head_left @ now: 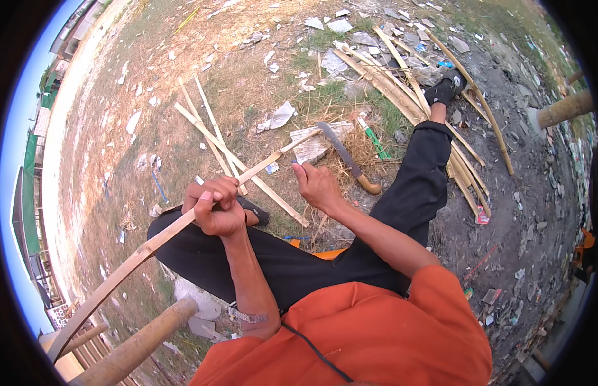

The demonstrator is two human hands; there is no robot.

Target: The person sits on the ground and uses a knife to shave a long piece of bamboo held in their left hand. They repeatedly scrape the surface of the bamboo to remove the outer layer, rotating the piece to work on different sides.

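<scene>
My left hand [215,204] is closed around a long, flat bamboo strip [151,246]. The strip runs from the lower left, over my bent left leg, to a thin far end above a pale block [310,145]. My right hand [319,187] is held just below that thinner part, apart from it, with its fingers curled; whether anything is inside them is hidden. Beyond the right hand lies a machete [340,151] with a dark curved blade and a wooden handle, its tip by the block. A green-handled tool [374,138] rests on straw beside it.
Several split bamboo strips [392,90] are piled by my right foot, and a few more strips [238,164] lie crossed at left. A long curved stick [482,96] is at far right. Bamboo poles [135,341] stand at lower left. Pale shards litter the ground.
</scene>
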